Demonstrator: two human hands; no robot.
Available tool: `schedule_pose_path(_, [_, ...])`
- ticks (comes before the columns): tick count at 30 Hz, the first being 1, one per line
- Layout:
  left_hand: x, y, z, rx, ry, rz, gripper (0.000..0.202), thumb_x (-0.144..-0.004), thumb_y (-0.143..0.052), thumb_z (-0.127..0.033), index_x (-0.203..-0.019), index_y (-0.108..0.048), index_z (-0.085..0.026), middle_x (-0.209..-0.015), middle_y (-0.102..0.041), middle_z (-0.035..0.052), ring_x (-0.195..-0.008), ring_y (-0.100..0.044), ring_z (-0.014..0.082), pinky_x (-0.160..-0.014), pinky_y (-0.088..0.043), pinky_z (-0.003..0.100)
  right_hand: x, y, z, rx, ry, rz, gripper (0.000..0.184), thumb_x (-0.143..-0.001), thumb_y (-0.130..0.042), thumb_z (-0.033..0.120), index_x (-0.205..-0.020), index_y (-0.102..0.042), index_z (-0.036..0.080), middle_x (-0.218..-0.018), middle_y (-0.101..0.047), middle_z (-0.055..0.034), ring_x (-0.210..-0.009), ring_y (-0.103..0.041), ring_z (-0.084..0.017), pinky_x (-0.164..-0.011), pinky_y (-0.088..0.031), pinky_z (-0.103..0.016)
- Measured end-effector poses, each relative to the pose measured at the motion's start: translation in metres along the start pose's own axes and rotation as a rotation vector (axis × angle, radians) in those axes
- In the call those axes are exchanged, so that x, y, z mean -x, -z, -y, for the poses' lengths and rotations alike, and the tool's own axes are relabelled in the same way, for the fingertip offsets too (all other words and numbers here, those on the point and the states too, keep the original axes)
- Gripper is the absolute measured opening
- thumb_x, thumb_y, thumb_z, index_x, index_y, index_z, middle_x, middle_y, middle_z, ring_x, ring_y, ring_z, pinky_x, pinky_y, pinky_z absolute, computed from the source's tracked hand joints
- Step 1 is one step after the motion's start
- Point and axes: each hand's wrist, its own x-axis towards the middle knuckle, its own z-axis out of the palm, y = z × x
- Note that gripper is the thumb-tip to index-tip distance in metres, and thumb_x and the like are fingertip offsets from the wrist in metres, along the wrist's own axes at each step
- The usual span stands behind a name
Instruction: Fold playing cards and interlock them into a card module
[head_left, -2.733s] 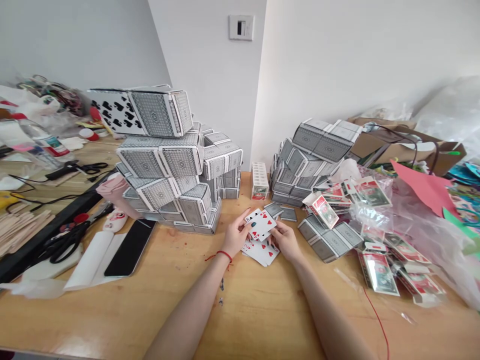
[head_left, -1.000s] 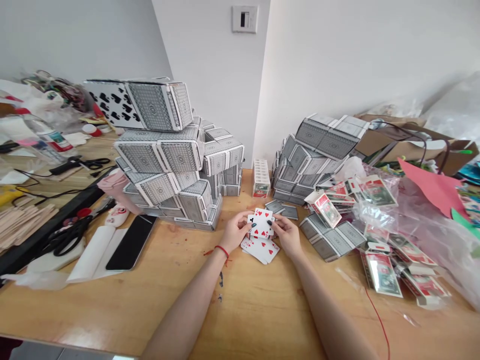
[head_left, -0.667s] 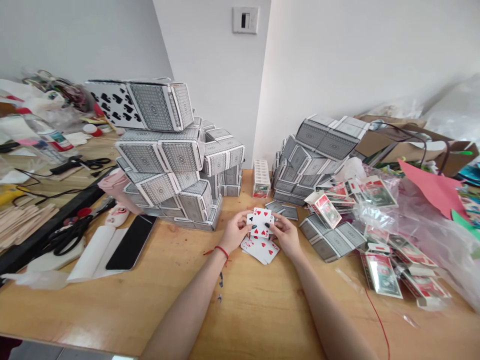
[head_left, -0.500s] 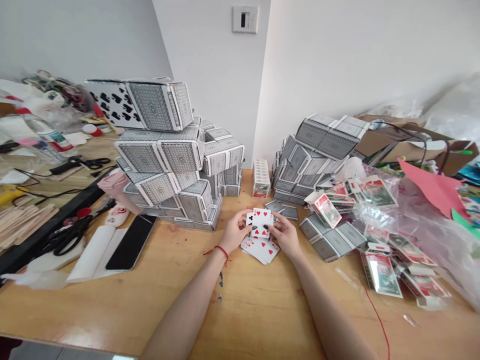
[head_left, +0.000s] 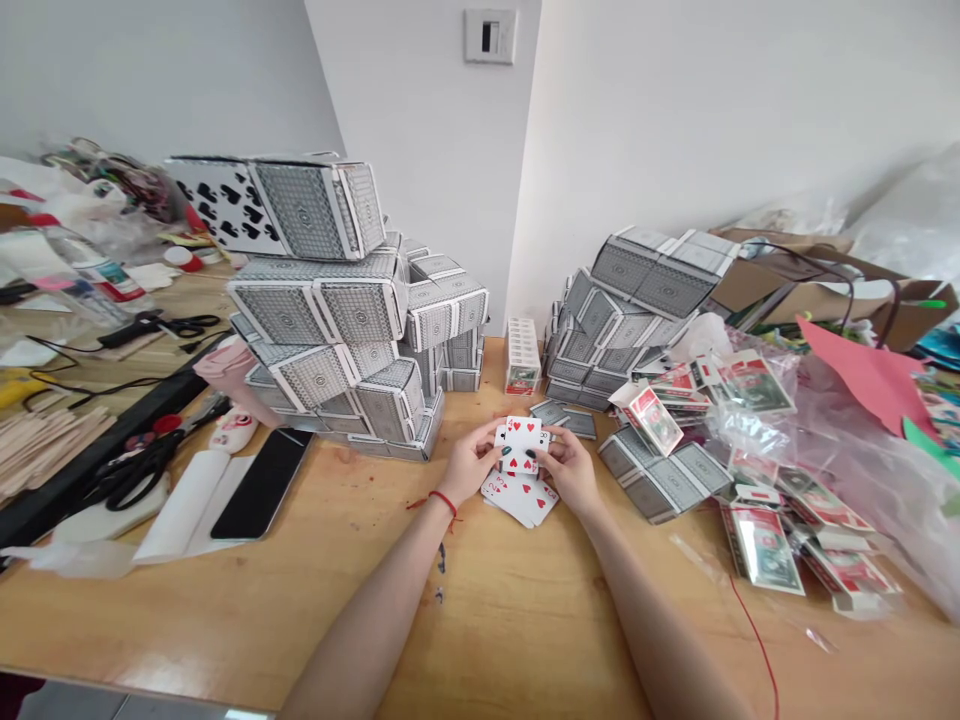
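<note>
My left hand and my right hand pinch the same small bundle of playing cards face up, a red hearts card on top, held just above the wooden table. Both thumbs press on the top card. Under the hands a fanned pile of hearts cards lies face up on the table. A red string bracelet circles my left wrist.
A tall stack of boxes built from grey-backed cards stands left of my hands, a lower stack to the right. Card packs in plastic wrap litter the right side. A phone, scissors and craft sticks lie left.
The fanned cards in my hands have been squared into a compact bundle, with my right hand moving in to grip it alongside the left. The table pile stays put.
</note>
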Motion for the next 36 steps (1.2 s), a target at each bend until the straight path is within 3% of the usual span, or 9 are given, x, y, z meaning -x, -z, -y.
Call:
schedule_pose_path(8, [0.0005, -0.0012, 0.0035, -0.011, 0.013, -0.017, 0.043, -0.074, -0.05, -0.018, -0.117, -0.047, -0.015, -0.061, -0.055, -0.0012, -0.049, -0.047, 0.0069, -0.047, -0.041, 0.017, 0.0005, -0.0002, 0.0006, 0.017, -0.006, -0.006, 0.041, -0.067, -0.06, 0.043, -0.098, -0.046, 0.021, -0.055, -0.055, 0.0041, -0.04, -0.049, -0.01, -0.039, -0.042, -0.023])
schedule_pose_path(14, [0.0013, -0.0008, 0.0012, -0.015, 0.0, -0.017, 0.043, -0.074, -0.05, -0.017, -0.116, -0.048, -0.016, -0.065, -0.056, 0.0, -0.051, -0.049, 0.0074, -0.049, -0.042, 0.018, 0.0003, 0.0002, -0.0001, -0.009, -0.008, 0.027, 0.048, -0.064, -0.063, 0.04, -0.105, -0.047, 0.02, -0.063, -0.06, 0.0006, -0.041, -0.05, -0.01, -0.039, -0.041, -0.022])
schedule_pose_path(18, [0.0015, -0.0001, 0.0009, -0.026, 0.008, -0.005, 0.044, -0.074, -0.049, -0.016, -0.117, -0.047, -0.016, -0.067, -0.057, 0.0006, -0.052, -0.05, 0.008, -0.049, -0.043, 0.018, 0.0, 0.0003, 0.0006, -0.017, -0.024, 0.005, 0.053, -0.061, -0.066, 0.042, -0.106, -0.048, 0.019, -0.058, -0.059, 0.0022, -0.035, -0.046, -0.009, -0.033, -0.035, -0.021])
schedule_pose_path(26, [0.0016, 0.0005, 0.0042, -0.001, 0.01, -0.007, 0.043, -0.074, -0.048, -0.016, -0.116, -0.048, -0.017, -0.065, -0.057, -0.0001, -0.05, -0.048, 0.0071, -0.049, -0.042, 0.018, -0.0004, 0.0032, 0.0029, 0.037, -0.083, 0.028, 0.038, -0.057, -0.067, 0.048, -0.075, -0.056, 0.016, -0.046, -0.055, 0.0034, -0.028, -0.038, -0.007, -0.028, -0.026, -0.019])
schedule_pose_path(32, [0.0039, -0.0004, 0.0009, -0.092, 0.001, -0.058, 0.04, -0.076, -0.046, -0.018, -0.115, -0.051, -0.017, -0.062, -0.057, -0.001, -0.049, -0.048, 0.0074, -0.048, -0.04, 0.018, 0.0018, 0.0023, 0.0061, 0.059, -0.056, 0.023, 0.033, -0.058, -0.068, 0.044, -0.067, -0.054, 0.016, -0.04, -0.05, 0.0054, -0.026, -0.037, -0.006, -0.026, -0.025, -0.018])
schedule_pose_path(36, [0.0063, -0.0003, -0.0043, -0.222, -0.057, -0.133, 0.035, -0.076, -0.048, -0.023, -0.111, -0.055, -0.019, -0.074, -0.064, 0.002, -0.06, -0.054, 0.01, -0.057, -0.043, 0.02, 0.0036, 0.001, 0.0066, 0.101, -0.037, 0.022, 0.031, -0.062, -0.065, 0.045, -0.067, -0.053, 0.017, -0.04, -0.05, 0.0054, -0.025, -0.037, -0.007, -0.025, -0.024, -0.018])
